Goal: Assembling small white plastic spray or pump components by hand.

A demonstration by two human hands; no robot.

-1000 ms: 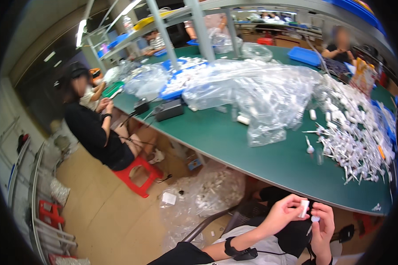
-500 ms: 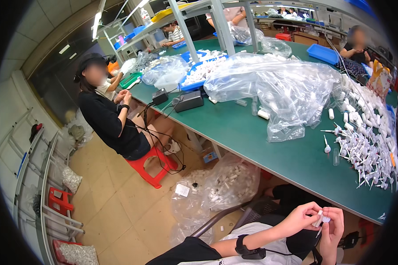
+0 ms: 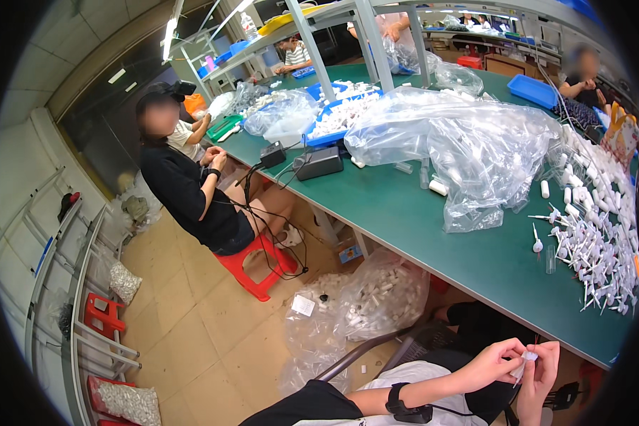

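Observation:
At the lower right, beside the table's near edge, my left hand (image 3: 498,363) and my right hand (image 3: 543,380) meet, both with fingers closed. Between the fingertips is a small white plastic part (image 3: 529,356) with a rounded head and a thin stem pointing down. My left fingers pinch a white piece (image 3: 518,370) against it; its exact shape is partly hidden. On the green table (image 3: 404,213) beyond lies a heap of similar white stemmed parts (image 3: 599,259). One loose stemmed part (image 3: 537,241) and a clear tube (image 3: 551,259) lie at the heap's left.
Large clear plastic bags (image 3: 461,142) cover the middle of the table, near white cylinders (image 3: 585,184) and a blue tray (image 3: 340,117) of white parts. A person in black (image 3: 181,188) sits on a red stool (image 3: 259,270) at the left. Filled bags (image 3: 383,295) stand on the floor.
The view has shifted, so the surroundings sit slightly farther right. Both hands stay together, and the white piece in my left fingers has tilted and is more covered by them.

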